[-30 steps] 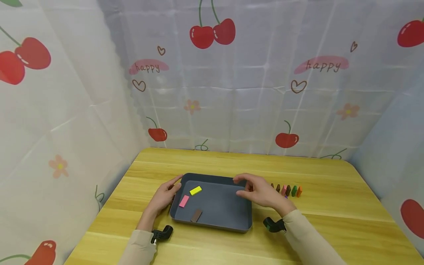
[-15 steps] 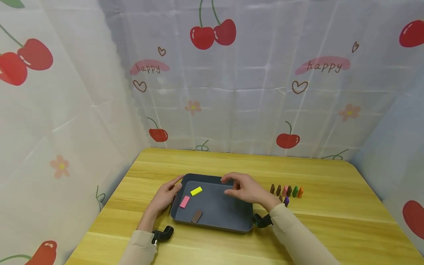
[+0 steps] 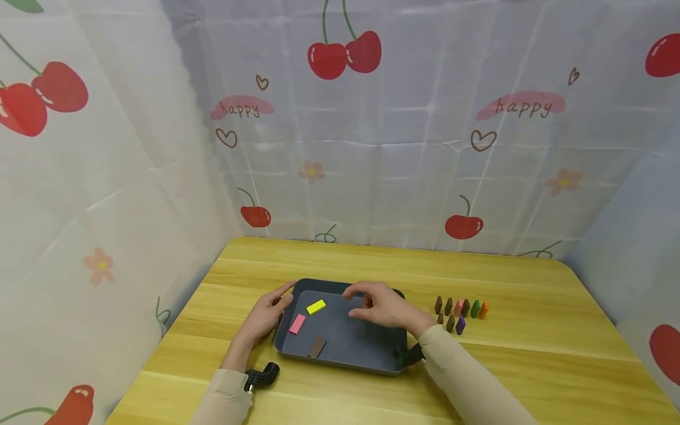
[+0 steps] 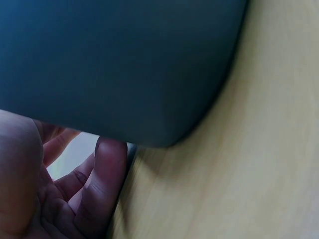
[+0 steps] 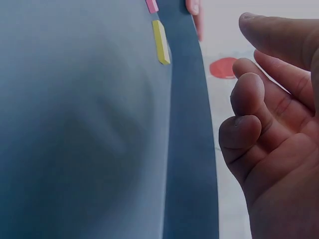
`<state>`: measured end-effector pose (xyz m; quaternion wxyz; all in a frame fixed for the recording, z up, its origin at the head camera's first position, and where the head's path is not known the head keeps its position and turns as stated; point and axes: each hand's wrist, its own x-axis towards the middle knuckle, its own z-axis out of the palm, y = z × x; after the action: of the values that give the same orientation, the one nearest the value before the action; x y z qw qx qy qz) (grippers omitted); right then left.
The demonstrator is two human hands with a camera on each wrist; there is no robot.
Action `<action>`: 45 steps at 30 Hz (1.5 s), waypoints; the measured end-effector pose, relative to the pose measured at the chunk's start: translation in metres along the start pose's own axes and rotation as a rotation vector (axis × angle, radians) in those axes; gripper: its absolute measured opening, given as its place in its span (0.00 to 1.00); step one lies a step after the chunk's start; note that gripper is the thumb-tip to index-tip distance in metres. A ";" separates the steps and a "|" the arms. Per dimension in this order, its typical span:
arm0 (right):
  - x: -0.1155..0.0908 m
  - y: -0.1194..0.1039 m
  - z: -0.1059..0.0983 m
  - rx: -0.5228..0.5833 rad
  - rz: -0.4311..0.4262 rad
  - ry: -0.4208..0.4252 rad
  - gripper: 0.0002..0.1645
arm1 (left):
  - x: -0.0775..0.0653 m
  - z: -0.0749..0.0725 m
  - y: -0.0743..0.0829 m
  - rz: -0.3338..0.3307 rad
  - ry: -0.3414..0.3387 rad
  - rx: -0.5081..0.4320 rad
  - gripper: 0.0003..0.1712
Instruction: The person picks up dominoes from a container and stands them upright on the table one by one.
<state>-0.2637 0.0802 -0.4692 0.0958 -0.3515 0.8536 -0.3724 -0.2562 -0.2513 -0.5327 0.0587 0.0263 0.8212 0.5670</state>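
A dark grey rectangular tray (image 3: pixel 366 348) lies on the wooden table. Inside it, toward the left, are a yellow domino-like block (image 3: pixel 316 307), a pink one (image 3: pixel 297 324) and a brown one (image 3: pixel 317 347), all lying flat. My left hand (image 3: pixel 265 316) holds the tray's left wall, thumb at the rim and fingers along the outside. Over the far right part of the tray hovers my right hand (image 3: pixel 379 304). Its thumb and index finger are apart with nothing between them, and in the right wrist view the other fingers (image 5: pixel 247 94) bend loosely.
To the right of the tray, several small blocks stand upright in two short rows, among them a green block (image 3: pixel 475 309), an orange block (image 3: pixel 484 310) and a purple block (image 3: pixel 460 326). A cherry-print curtain (image 3: pixel 404 189) hangs behind the table (image 3: pixel 542 330).
My right hand has moved left over the tray, bringing the standing blocks into fuller view. The left hand keeps its place at the tray's left side, and the blocks have not moved.
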 end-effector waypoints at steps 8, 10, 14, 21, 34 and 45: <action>0.013 -0.001 0.014 0.002 -0.024 -0.050 0.24 | 0.000 -0.001 -0.002 0.003 -0.001 -0.011 0.27; 0.016 0.000 0.018 0.003 -0.037 -0.065 0.24 | 0.000 -0.001 -0.003 0.008 -0.006 -0.008 0.27; 0.021 -0.001 0.025 0.016 -0.063 -0.101 0.24 | 0.001 -0.001 -0.004 0.010 0.001 0.005 0.26; 0.028 -0.002 0.037 0.033 -0.069 -0.150 0.23 | 0.001 -0.002 -0.003 0.001 0.006 0.004 0.25; 0.037 -0.002 0.048 0.025 -0.052 -0.210 0.22 | 0.002 -0.001 -0.003 0.013 0.017 0.041 0.26; 0.040 -0.007 0.053 0.026 -0.092 -0.283 0.21 | 0.002 -0.002 -0.003 0.013 0.021 0.053 0.26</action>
<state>-0.2672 0.0198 -0.4974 0.2026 -0.4381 0.8096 -0.3339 -0.2584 -0.2543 -0.5349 0.0459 0.0272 0.8364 0.5456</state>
